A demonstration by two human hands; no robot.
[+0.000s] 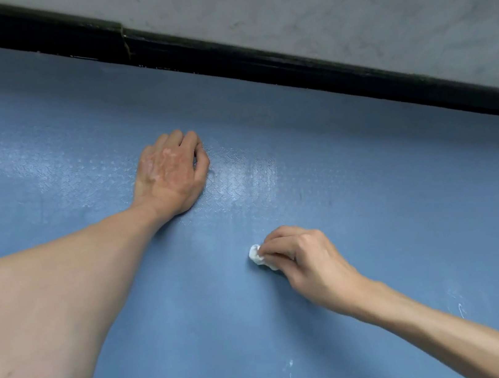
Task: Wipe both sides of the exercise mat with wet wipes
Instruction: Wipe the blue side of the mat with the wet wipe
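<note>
The blue exercise mat (195, 310) fills most of the view, lying flat with a wet, shiny patch near its middle. My right hand (307, 261) pinches a small crumpled white wet wipe (256, 254) and presses it onto the mat at centre right. My left hand (174, 171) rests on the mat further away, knuckles up, fingers curled under and holding nothing, just left of the wet patch.
A black baseboard (255, 61) runs diagonally along the mat's far edge, with a grey marbled wall (359, 1) beyond it. A few white scuff marks (460, 309) show on the mat at lower right.
</note>
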